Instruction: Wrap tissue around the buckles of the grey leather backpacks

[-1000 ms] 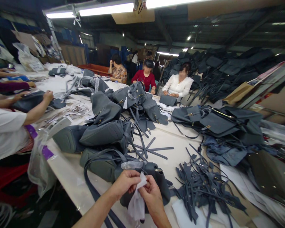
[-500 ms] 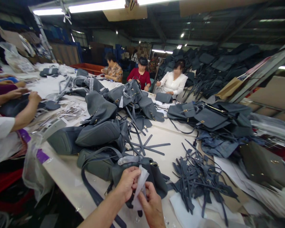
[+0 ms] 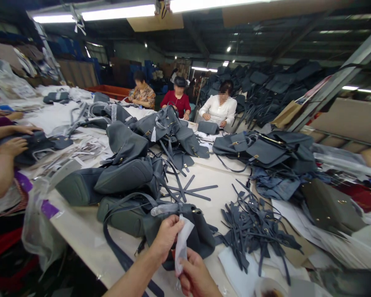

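My left hand (image 3: 166, 236) pinches the top of a thin white sheet of wrapping paper (image 3: 181, 243). My right hand (image 3: 195, 277) is closed on the lower end of the same sheet, near the bottom edge of the view. Both hands hover over a grey-blue leather bag (image 3: 185, 233) lying on the white table (image 3: 83, 235), with its long strap (image 3: 116, 247) looping toward me.
Several grey bags (image 3: 123, 173) are piled at centre left, more bags (image 3: 266, 150) at right. Loose leather straps (image 3: 256, 231) lie in a heap to my right. A co-worker's arm (image 3: 3, 165) reaches in at left. Three people (image 3: 179, 101) sit at the far end.
The view has swung right and down a little. My right hand has dropped lower along the white sheet; my left hand keeps its pinch at the top.
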The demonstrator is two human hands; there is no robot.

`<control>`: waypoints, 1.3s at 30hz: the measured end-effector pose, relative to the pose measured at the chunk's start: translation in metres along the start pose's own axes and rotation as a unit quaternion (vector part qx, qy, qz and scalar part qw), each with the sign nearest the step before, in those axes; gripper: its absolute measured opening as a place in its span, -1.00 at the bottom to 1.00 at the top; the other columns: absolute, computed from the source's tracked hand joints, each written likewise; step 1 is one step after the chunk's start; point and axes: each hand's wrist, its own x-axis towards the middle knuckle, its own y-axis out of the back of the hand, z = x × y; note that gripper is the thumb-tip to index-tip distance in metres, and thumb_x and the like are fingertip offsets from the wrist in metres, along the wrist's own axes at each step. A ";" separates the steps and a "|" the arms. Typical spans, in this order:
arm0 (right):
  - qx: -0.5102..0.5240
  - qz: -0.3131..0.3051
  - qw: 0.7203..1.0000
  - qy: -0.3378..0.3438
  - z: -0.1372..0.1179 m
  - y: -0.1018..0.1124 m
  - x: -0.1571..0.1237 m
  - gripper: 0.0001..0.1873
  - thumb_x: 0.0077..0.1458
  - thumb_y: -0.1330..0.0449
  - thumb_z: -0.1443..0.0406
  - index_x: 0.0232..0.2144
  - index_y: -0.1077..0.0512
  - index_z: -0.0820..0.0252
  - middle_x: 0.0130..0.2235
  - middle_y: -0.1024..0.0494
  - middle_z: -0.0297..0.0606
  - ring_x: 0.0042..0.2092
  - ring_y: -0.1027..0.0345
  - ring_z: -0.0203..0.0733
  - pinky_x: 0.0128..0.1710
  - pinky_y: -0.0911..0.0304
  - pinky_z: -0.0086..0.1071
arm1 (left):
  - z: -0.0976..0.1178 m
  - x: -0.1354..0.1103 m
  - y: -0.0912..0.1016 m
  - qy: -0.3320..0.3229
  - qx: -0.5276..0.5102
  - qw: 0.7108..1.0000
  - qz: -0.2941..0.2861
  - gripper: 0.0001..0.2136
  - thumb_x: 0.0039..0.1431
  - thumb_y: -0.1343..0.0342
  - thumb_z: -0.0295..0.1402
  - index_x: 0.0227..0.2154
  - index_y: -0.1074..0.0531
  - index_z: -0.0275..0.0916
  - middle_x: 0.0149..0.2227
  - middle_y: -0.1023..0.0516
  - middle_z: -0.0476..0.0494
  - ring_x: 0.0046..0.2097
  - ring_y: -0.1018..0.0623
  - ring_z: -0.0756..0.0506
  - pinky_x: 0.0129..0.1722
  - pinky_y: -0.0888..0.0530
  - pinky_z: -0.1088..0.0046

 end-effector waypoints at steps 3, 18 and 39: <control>-0.177 0.065 0.982 0.023 0.002 0.014 -0.006 -0.54 -0.07 -0.20 -0.10 -0.40 -0.38 0.17 -0.64 -0.45 -0.38 -0.70 -0.13 -0.36 -0.71 0.03 -0.50 | -0.003 -0.001 -0.001 -0.015 0.004 1.000 0.028 -0.65 -0.20 -0.30 -0.08 -0.52 -0.35 -0.25 -0.61 -0.30 0.13 -0.56 -0.24 0.07 -0.57 -0.14 0.56; -0.269 0.205 0.918 0.208 -0.037 -0.003 0.000 -0.73 0.02 -0.16 0.09 -0.54 -0.35 0.13 -0.50 -0.38 -0.38 -0.42 -0.27 -0.20 -0.39 -0.17 -0.39 | -0.006 -0.003 -0.002 -0.056 0.006 0.996 0.065 -0.65 -0.17 -0.27 -0.06 -0.51 -0.38 -0.26 -0.57 -0.36 0.08 -0.52 -0.28 0.04 -0.54 -0.18 0.53; -0.528 0.273 0.658 0.462 -0.030 0.007 0.005 -0.71 0.23 -0.04 0.25 -0.09 -0.48 0.14 -0.18 -0.61 -0.12 -0.18 -0.46 -0.07 -0.18 -0.33 -0.26 | -0.012 -0.008 -0.008 -0.029 -0.025 0.998 0.041 -0.67 -0.21 -0.29 -0.12 -0.57 -0.33 -0.25 -0.57 -0.37 0.07 -0.51 -0.39 0.03 -0.46 -0.38 0.50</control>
